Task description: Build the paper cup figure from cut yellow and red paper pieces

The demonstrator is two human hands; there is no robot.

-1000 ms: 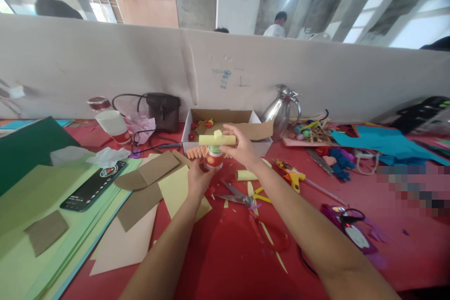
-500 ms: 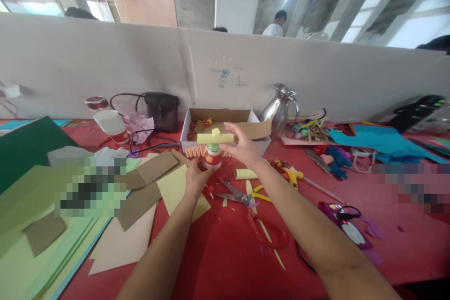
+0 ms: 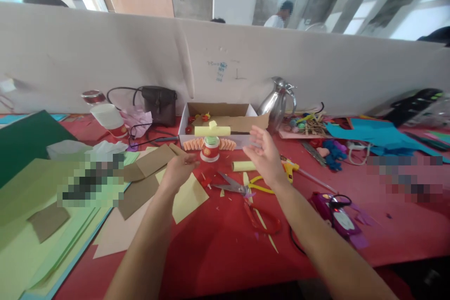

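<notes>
A small red-and-white paper cup [image 3: 210, 151] stands upright on the table in the middle. Orange pleated paper strips [image 3: 194, 144] stick out from both its sides. On its top sits green paper, and across that lies a yellow paper roll [image 3: 213, 131] with a small yellow piece on it. My left hand [image 3: 180, 168] is just left of the cup, apart from it, fingers loosely bent and holding nothing. To the right, my right hand [image 3: 266, 152] hovers with fingers spread and nothing in it. Beneath it lie a second yellow roll [image 3: 243, 166] and scissors [image 3: 239, 187].
Behind the cup is an open white box [image 3: 225, 140], with a metal jug [image 3: 276, 105] beside it. Colored paper sheets [image 3: 31, 197] cover the left side. A yellow glue gun [image 3: 290, 168] and a purple device [image 3: 337, 218] lie at the right. A white partition [image 3: 140, 51] runs along the back.
Both hands have come away from the decorated cup: my left hand let go and drew left, my right hand moved right. The cup now stands by itself. The view has shifted slightly.
</notes>
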